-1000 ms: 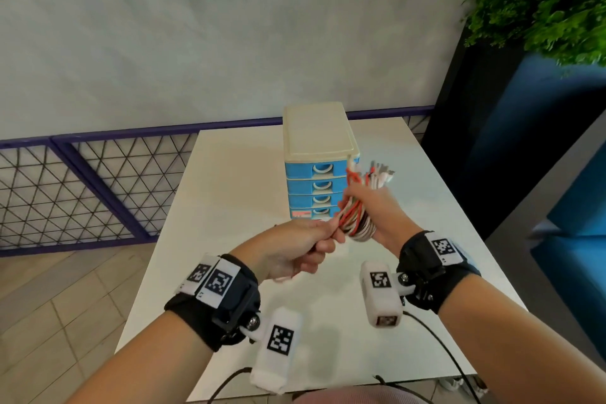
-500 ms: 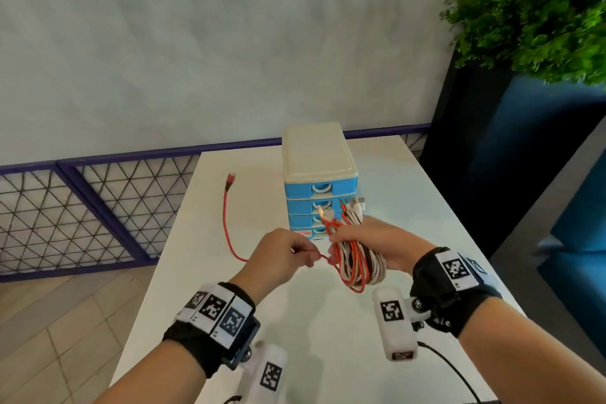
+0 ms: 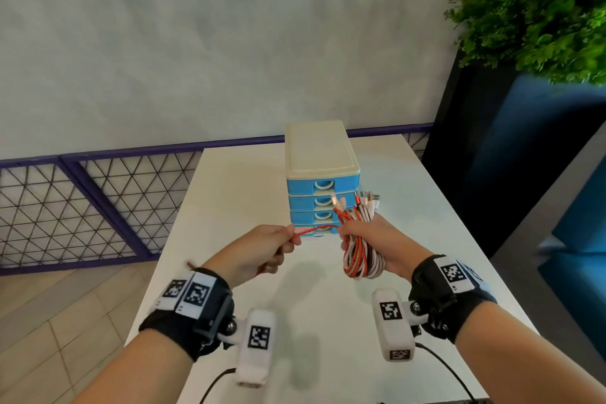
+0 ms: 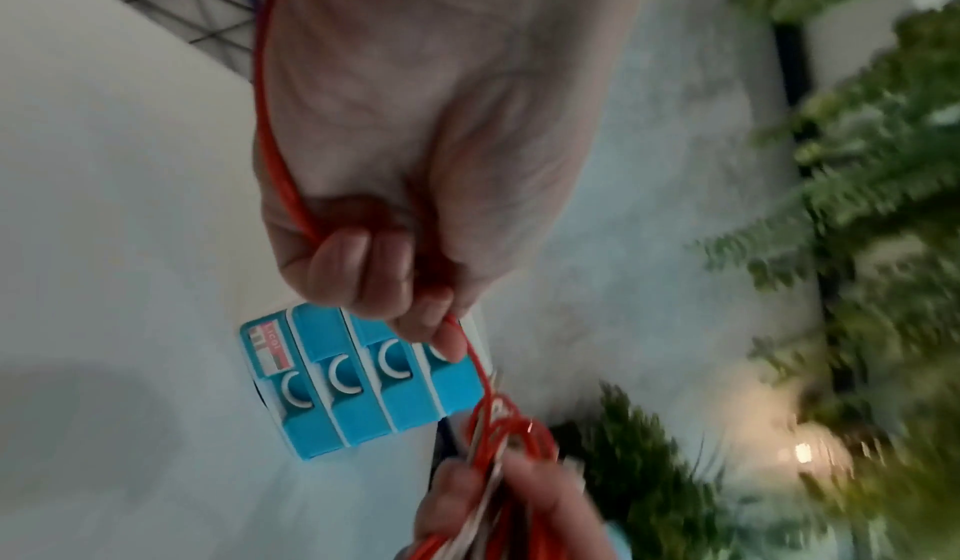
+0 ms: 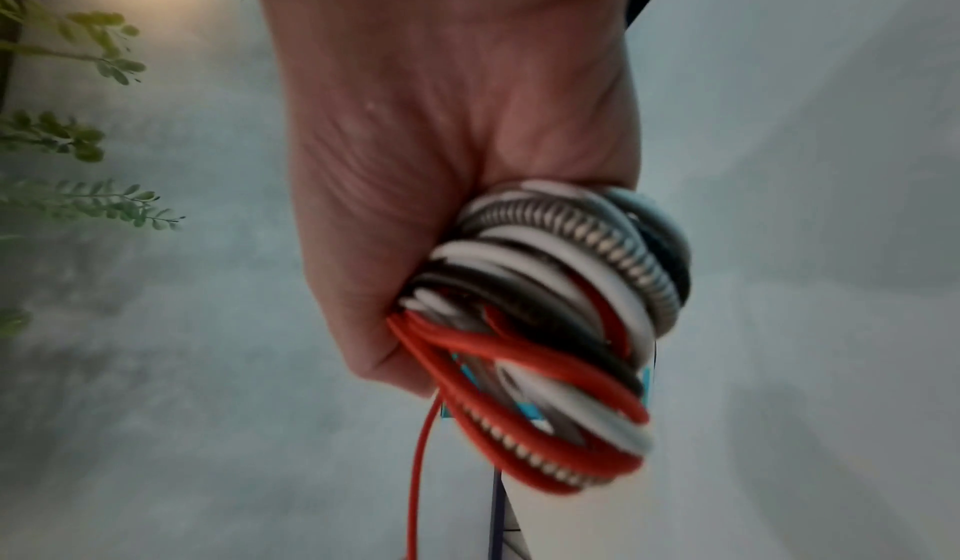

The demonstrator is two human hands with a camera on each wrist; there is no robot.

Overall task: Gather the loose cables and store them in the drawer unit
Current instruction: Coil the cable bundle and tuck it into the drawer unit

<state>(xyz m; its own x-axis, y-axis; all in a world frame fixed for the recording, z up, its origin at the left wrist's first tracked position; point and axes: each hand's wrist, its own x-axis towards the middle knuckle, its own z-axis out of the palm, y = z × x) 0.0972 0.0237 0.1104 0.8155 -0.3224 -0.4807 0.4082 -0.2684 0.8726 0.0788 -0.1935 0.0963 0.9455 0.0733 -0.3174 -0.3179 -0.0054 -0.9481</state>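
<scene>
Nearest, both hands are raised over the white bench (image 3: 229, 180). The right hand (image 3: 377, 239) has its grip wrapped round a coiled bundle (image 3: 360, 259) of red, white and braided cables, loops hanging below the fist and plug ends sticking up above it. The left hand (image 3: 262, 249) pinches a red cable (image 3: 316, 230) that runs taut across to the bundle; its tail trails back along the wrist. Just behind the hands stands the drawer unit (image 3: 323, 180), four blue drawers all closed under a cream top. Beyond are a purple railing (image 3: 98, 193) and a plant (image 3: 537, 13).
</scene>
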